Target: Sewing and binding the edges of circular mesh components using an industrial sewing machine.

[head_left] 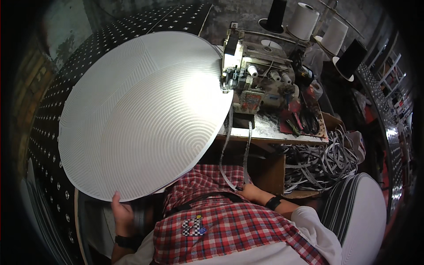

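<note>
A large round white mat (132, 110) with a pattern of ridged arcs lies tilted across the table. Its right edge sits at the needle area of an overlock sewing machine (260, 75), under a bright lamp. My left hand (123, 214) grips the mat's near edge, thumb on top, the other fingers partly hidden below. My right hand (251, 193) rests at my lap, closed on a narrow grey binding tape (246, 163). Two lengths of that tape hang from the machine's table to the hand. A red plaid apron (212, 221) covers my lap.
Black and white thread cones (303, 21) stand behind the machine. Scissors (293, 125) lie on its table (269, 136). At right, a cardboard box (271, 174) holds tangled grey tape, beside a stack of round mats (362, 216). A black table with metal studs (48, 145) extends left.
</note>
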The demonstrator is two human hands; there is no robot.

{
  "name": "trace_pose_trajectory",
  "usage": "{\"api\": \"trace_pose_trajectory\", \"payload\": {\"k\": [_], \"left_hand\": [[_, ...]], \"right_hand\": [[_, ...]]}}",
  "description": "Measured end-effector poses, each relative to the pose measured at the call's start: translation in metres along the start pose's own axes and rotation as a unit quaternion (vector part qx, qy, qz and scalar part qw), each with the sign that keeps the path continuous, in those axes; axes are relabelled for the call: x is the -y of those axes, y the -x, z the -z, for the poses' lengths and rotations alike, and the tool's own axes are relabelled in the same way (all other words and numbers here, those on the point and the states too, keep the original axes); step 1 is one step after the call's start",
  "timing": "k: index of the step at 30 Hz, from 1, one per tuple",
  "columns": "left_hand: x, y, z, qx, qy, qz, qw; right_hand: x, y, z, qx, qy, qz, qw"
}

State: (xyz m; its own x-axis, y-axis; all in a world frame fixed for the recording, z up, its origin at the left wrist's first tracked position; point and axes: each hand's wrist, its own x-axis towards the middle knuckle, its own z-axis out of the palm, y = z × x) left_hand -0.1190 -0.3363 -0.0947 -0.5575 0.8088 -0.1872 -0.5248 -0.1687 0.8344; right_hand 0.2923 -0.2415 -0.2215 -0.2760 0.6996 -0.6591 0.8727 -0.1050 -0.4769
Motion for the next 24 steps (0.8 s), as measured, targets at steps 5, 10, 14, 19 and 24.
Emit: {"api": "trace_pose_trajectory", "payload": {"k": [5,10,14,19,24], "left_hand": [[0.020,0.000,0.032,0.013,0.022,0.018,1.000],[0.023,-0.003,0.049,0.131,-0.248,-0.178,0.943],[0.026,0.007,0.054,0.194,-0.412,-0.284,0.844],[0.016,0.000,0.064,0.140,-0.418,-0.297,0.847],[-0.008,0.019,-0.013,0.115,-0.197,-0.131,0.965]], "right_hand": [[-0.005,-0.005,-0.002,0.009,-0.001,0.005,1.000],[0.001,-0.001,0.003,0.000,0.008,0.009,1.000],[0.024,0.016,0.025,0.032,0.024,-0.003,0.999],[0.016,0.018,0.039,0.071,0.076,0.038,0.994],[0.032,0.028,0.067,0.116,0.118,0.054,0.985]]}}
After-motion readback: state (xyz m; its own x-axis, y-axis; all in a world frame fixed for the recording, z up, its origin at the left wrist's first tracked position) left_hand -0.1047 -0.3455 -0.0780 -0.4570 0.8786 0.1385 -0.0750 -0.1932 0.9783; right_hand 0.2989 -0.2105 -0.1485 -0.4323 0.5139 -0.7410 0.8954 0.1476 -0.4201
